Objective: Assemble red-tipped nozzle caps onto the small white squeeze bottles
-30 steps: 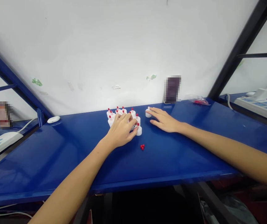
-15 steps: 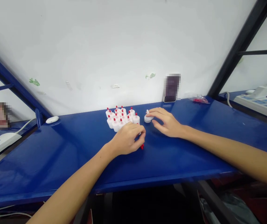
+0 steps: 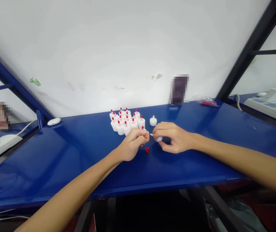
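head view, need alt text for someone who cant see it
Two bare hands meet over a blue table: the right hand holds a small white nozzle cap and the left hand pinches near its tip. Behind stand a cluster of white caps with red tips, one plain white cap, and loose red tips.

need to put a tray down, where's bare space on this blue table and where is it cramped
Bare blue table runs wide between the white mouse-like item and the left hand, and again right of the right hand toward the black post. Crowded: the cluster of red-tipped bottles, the lone white cap and red caps by the hands.
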Motion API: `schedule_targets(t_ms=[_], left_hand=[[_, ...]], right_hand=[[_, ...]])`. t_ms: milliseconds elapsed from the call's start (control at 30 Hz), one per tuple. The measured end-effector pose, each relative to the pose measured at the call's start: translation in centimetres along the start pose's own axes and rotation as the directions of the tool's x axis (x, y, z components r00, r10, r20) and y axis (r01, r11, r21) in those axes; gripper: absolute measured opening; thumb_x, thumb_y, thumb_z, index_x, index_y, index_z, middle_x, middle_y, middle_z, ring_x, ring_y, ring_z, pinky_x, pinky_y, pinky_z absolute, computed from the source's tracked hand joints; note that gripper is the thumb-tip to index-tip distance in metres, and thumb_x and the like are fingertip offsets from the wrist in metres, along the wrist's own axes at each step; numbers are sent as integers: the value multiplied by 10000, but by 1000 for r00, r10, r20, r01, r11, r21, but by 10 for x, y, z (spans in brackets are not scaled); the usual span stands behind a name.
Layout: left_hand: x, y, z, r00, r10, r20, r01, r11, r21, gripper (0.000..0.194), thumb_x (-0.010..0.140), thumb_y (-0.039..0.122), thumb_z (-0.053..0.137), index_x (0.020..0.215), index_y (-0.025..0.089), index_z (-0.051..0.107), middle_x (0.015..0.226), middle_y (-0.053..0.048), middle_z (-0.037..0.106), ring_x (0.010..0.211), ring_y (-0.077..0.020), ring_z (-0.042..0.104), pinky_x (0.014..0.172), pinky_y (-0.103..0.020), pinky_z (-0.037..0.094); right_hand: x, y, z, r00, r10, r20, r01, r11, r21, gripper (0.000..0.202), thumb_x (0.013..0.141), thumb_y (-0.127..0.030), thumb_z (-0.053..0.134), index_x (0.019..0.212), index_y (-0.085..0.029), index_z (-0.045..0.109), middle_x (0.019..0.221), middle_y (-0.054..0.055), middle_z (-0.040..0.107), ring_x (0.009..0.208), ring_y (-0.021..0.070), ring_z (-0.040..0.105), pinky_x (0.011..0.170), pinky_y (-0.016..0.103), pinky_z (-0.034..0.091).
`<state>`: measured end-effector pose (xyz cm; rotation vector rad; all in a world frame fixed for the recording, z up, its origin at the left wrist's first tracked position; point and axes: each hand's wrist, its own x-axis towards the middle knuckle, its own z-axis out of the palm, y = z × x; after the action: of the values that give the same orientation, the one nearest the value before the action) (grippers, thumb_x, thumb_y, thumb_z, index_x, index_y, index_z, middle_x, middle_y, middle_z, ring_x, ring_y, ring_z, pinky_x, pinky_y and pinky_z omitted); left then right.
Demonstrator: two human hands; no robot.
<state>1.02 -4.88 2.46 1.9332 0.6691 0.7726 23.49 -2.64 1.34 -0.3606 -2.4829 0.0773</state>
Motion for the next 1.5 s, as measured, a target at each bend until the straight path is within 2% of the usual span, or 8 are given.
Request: schedule_targets(t_ms=[100, 200, 367, 733, 1033, 1233, 1367, 1500], left_hand=[[-2, 2, 5, 1000, -7, 30, 9, 997, -79, 204, 772, 249, 431, 592, 198, 348, 542, 47, 286, 519, -94, 250, 502, -265, 238], [-2, 5, 2, 997, 45, 59, -53, 987, 151, 182, 784, 218, 435, 615, 190, 374, 558, 47, 343, 520, -92, 295, 509, -258, 256], [-3, 6, -8, 978, 110, 180, -206, 672, 711, 76, 819, 205, 492, 748, 178, 491, 657, 26, 523, 572, -112, 419, 572, -273, 304], [-4, 2, 4, 969, -74, 236, -195, 358, 913, 269, 924, 420, 485, 840, 178, 566, 696, -35, 633, 573, -188, 578, 518, -294, 280], [-3, -3, 6, 966, 107, 234, -257, 448, 856, 173, 957, 272, 434, 874, 173, 550, 782, -17, 646, 582, -140, 535, 514, -282, 287], [-2, 3, 7, 893, 445, -71, -282, 676, 681, 159, 991, 267, 461, 871, 185, 526, 654, 29, 555, 572, -109, 465, 640, -284, 393], [-1, 2, 6, 891, 353, -284, -278, 921, 274, 138, 1015, 334, 506, 1004, 199, 535, 576, 71, 490, 470, -70, 438, 486, -205, 348], [1, -2, 8, 924, 208, -321, -207, 978, 36, 197, 983, 374, 577, 1044, 187, 566, 628, 68, 516, 392, -40, 463, 390, -171, 336]], right_hand=[[0, 2, 0, 1000, 4, 20, -4, 1000, 4, 149, 774, -135, 524, 877, -191, 616, 875, 72, 672, 783, 193, 611, 753, 344, 493], [-1, 4, -2, 999, 16, 46, -17, 1000, 12, 160, 770, -142, 525, 890, -185, 622, 891, 78, 674, 790, 197, 602, 753, 342, 485], [-1, 5, -3, 997, 44, 68, -46, 999, 29, 144, 785, -142, 522, 877, -182, 626, 862, 70, 675, 774, 193, 596, 742, 335, 475], [-2, 6, 0, 989, 110, 94, -117, 990, 73, 176, 767, -118, 525, 888, -178, 638, 877, 63, 679, 783, 185, 601, 737, 325, 484], [-2, 10, 6, 990, 129, 63, -133, 989, 63, 253, 790, -59, 477, 960, -176, 625, 923, 69, 674, 818, 189, 613, 753, 327, 502], [-2, 11, 7, 993, 92, -67, -90, 995, 29, 226, 896, -40, 405, 972, -181, 565, 878, 57, 634, 780, 172, 589, 727, 311, 502], [-1, 4, 7, 973, 4, -229, -4, 1000, 0, 234, 909, -26, 389, 998, -199, 521, 874, 53, 600, 762, 168, 559, 704, 310, 500], [2, -6, 6, 947, -98, -306, 102, 995, -3, 220, 917, -39, 398, 1023, -205, 495, 887, 59, 586, 789, 175, 571, 702, 311, 510]])
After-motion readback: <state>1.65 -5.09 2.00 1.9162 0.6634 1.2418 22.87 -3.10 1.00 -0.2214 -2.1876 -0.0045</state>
